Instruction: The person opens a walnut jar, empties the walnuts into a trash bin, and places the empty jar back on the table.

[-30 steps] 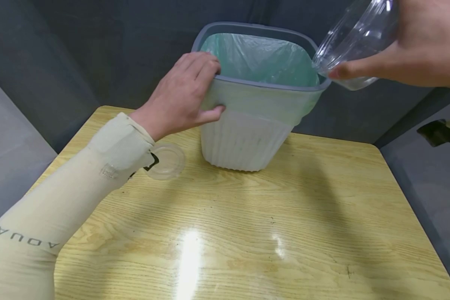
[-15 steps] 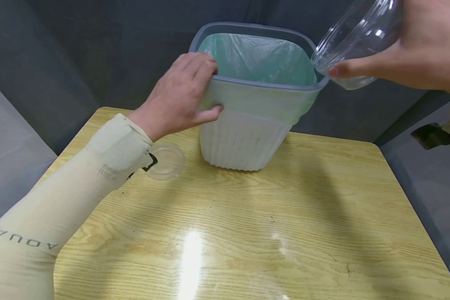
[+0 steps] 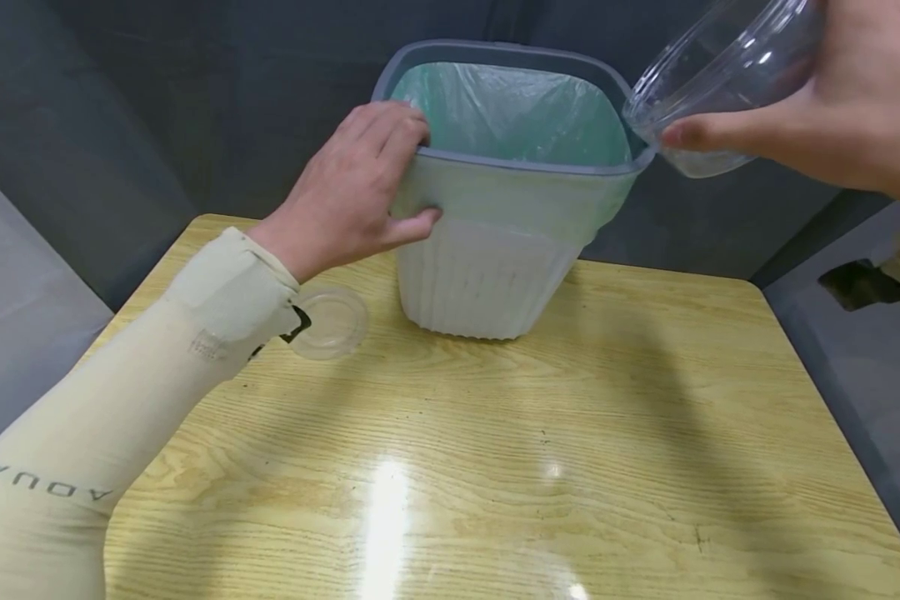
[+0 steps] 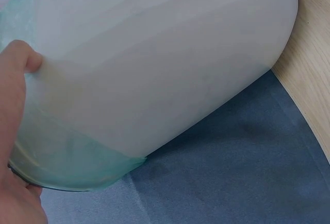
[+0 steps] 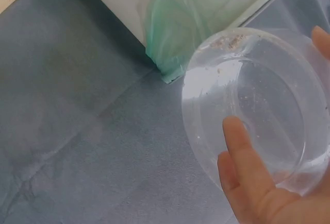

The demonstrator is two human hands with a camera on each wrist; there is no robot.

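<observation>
At the table's far edge, the left hand grips the bin while the right hand holds a bowl tipped at its rim, likely emptying crumbs, needing more tilt.

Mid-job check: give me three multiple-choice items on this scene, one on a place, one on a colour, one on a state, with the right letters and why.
1. Where does the clear lid lie?
A. on the table by the left wrist
B. inside the bin
C. under the bowl

2. What colour is the bin's liner?
A. black
B. pale green
C. red

3. How is the clear bowl held?
A. flat on the table
B. upright in the left hand
C. tipped toward the bin's rim

Answers:
A, the clear lid rests on the table.
B, the liner in the bin is pale green.
C, the right hand holds the clear bowl tilted at the rim.
</observation>
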